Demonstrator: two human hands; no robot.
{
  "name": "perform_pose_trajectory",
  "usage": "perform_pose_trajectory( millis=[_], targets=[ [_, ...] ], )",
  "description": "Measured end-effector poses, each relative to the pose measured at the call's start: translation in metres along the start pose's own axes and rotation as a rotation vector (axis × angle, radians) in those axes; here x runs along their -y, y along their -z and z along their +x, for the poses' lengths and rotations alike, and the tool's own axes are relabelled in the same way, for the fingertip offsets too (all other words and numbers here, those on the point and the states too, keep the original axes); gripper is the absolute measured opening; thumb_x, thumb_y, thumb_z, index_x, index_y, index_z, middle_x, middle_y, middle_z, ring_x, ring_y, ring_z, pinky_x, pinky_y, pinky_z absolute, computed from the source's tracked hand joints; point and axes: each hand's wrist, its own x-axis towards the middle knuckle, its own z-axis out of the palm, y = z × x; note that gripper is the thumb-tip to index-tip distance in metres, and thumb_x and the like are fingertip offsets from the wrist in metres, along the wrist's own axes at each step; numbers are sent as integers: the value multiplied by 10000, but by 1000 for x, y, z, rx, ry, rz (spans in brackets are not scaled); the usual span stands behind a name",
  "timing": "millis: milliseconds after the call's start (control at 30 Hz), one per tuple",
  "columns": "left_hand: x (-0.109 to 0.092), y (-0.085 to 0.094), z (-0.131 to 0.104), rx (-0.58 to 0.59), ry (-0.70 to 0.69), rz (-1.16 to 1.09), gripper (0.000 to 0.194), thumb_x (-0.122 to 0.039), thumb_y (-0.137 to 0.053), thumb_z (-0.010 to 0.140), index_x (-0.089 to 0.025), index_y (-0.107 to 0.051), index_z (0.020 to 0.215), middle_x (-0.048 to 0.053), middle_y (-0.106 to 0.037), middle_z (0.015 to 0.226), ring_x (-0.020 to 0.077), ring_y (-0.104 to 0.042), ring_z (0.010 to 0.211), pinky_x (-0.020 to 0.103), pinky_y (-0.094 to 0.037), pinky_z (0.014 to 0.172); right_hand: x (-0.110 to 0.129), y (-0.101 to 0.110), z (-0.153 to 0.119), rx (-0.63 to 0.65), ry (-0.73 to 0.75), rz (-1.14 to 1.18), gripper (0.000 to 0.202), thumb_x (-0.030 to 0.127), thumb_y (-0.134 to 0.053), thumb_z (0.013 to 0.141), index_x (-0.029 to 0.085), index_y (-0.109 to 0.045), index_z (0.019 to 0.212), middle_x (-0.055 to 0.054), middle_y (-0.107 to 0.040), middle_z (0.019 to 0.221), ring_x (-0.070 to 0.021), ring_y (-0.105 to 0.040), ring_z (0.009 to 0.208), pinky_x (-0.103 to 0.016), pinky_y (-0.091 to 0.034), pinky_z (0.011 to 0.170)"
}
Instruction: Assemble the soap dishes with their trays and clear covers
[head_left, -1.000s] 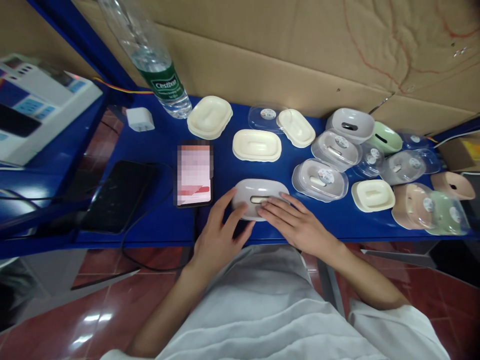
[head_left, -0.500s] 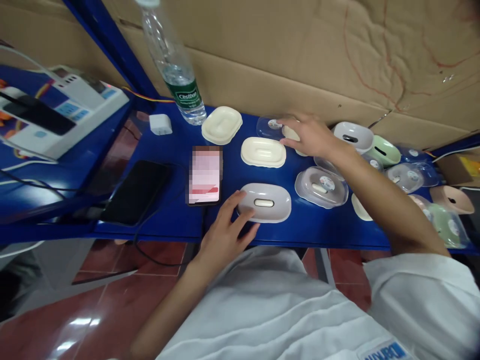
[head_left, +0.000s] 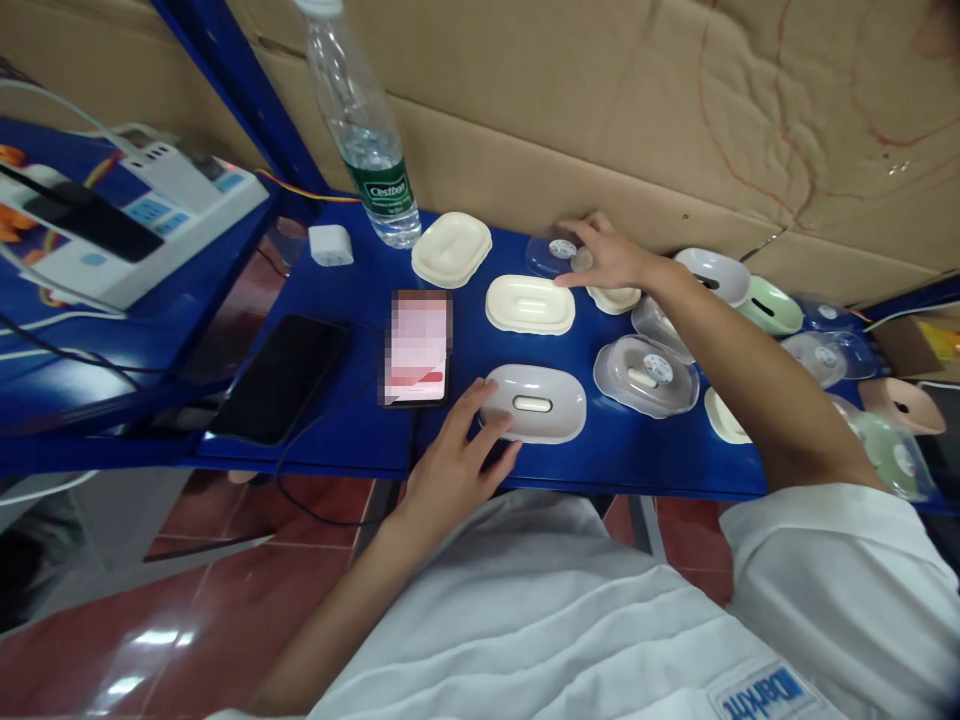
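A pale lilac soap dish with a cream slot insert stands near the table's front edge. My left hand grips its left end, fingers over the rim. At the back, my right hand reaches over a clear lid with a round sticker; its thumb and index are spread around the lid's right end. Whether they press on it is hard to see. Just below that thumb sits a cream oval tray. Another cream tray is partly hidden under the right hand.
Further left lie a cream tray, a lit phone, a dark phone, a white charger and a tall water bottle. On the right are a lidded dish and several coloured dishes. A cardboard wall stands behind.
My right hand has come down slightly over the clear lid, its fingers spreading around the end. My left hand stays on the lilac dish. The view has shifted slightly.
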Motion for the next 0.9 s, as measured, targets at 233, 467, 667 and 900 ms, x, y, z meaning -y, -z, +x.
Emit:
perform_pose_trajectory(
  millis=[233, 467, 667, 900],
  targets=[
    [0, -1, -1, -44, 116, -69, 580, -271, -795, 1027, -250, -527, 1541, 207, -580, 1632, 333, -663, 1472, 510, -628, 1196, 56, 17, -69, -206, 144, 49, 867, 684, -734, 1006, 212, -474, 1685, -186, -439, 1707, -350, -463, 1561, -551, -328, 1364],
    [6, -9, -8, -41, 221, -243, 951, -401, -822, 1014, -313, -243, 1763, 201, -505, 1722, 343, -587, 1554, 536, -580, 1243, 153, -35, -177, -84, 293, 33, 738, 605, -674, 1071, 277, -473, 1702, -191, -456, 1725, -391, -537, 1556, -596, -544, 1232],
    [5, -6, -7, -48, 189, -178, 871, -405, -796, 1031, -305, -306, 1744, 164, -590, 1666, 310, -632, 1513, 468, -602, 1223, 164, -64, -188, -134, 267, 31, 833, 583, -654, 1075, 405, -284, 1800, -159, -494, 1718, -406, -523, 1571, -661, -531, 1239],
    [5, -1, -5, -20, 145, -88, 688, -401, -769, 1050, -308, -460, 1658, 150, -597, 1661, 317, -660, 1482, 482, -615, 1202, 154, -81, -188, -160, 255, 45, 969, 592, -699, 1042, 485, -120, 1812, -98, -445, 1766, -413, -477, 1605, -703, -450, 1297]
  ],
)
